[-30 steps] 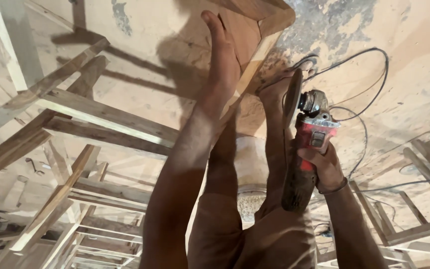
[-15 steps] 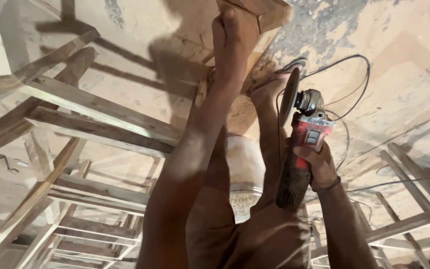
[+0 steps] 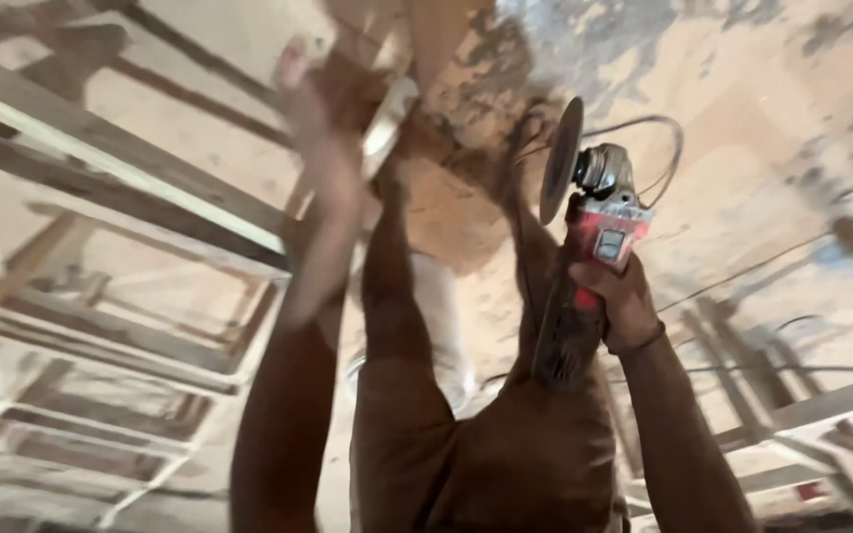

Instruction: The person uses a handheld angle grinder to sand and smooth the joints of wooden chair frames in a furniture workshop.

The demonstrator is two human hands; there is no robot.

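My right hand (image 3: 622, 299) grips a red and black angle grinder (image 3: 604, 229) by its body, its grey disc (image 3: 560, 158) raised and turned edge-on, off the wood. The grinder's cable (image 3: 665, 148) loops away behind it. My left hand (image 3: 320, 104) is stretched far forward and blurred by motion, at the edge of a pale wooden piece (image 3: 417, 44); whether its fingers close on the wood cannot be told. My two legs (image 3: 397, 296) stretch out between the arms toward that wooden piece.
Wooden frames made of slats (image 3: 120, 168) lie stacked on the left, and more slat frames (image 3: 792, 405) on the right. A white round container (image 3: 438, 326) sits between my legs. The floor (image 3: 772, 128) is dusty with sawdust.
My left hand has shifted left along the wooden piece and is now blurred. The grinder has risen slightly, still in my right hand. The view has moved closer.
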